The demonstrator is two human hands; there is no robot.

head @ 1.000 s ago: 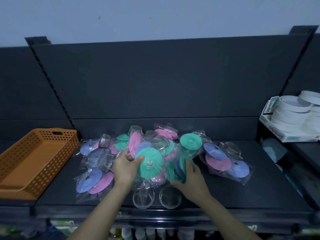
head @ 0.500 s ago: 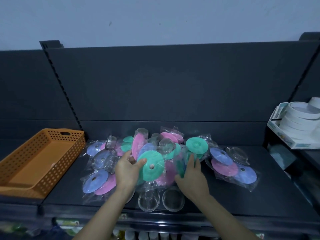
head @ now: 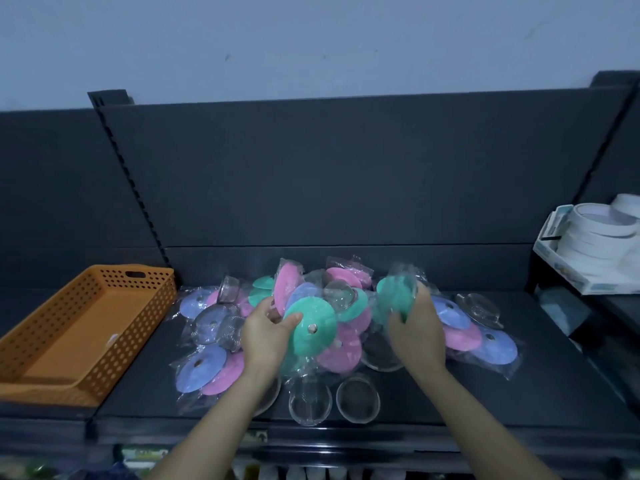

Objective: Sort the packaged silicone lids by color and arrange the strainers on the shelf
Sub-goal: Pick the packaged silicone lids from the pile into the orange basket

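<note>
Front lip of the dark grey shelf (head: pixel 554 382): two round see-through mesh strainers (head: pixel 309 398) side by side, loose, not yet lined up.

Just behind them, the left hand (head: pixel 265 336) pinches the rim of a mint-green silicone lid in a clear bag (head: pixel 313 329). The right hand (head: pixel 414 332) grips a second bagged green lid (head: pixel 396 294), lifted and blurred.

Step looks like colour sorting, greens being pulled out. Next move likely calls for a bare spot to stack the greens together, clear of the heap.

Mixed pile of bagged pink, blue and green lids (head: pixel 341 351) spreads mid-shelf, with more strainers tangled in at its left.

Orange perforated plastic basket (head: pixel 86 327) sits left on the neighbouring shelf. White round stacked items in a box (head: pixel 588 244) are far right; what they are is unclear.

Dark back panel (head: pixel 346 174), then pale wall (head: pixel 311 39) above. Dim light.
</note>
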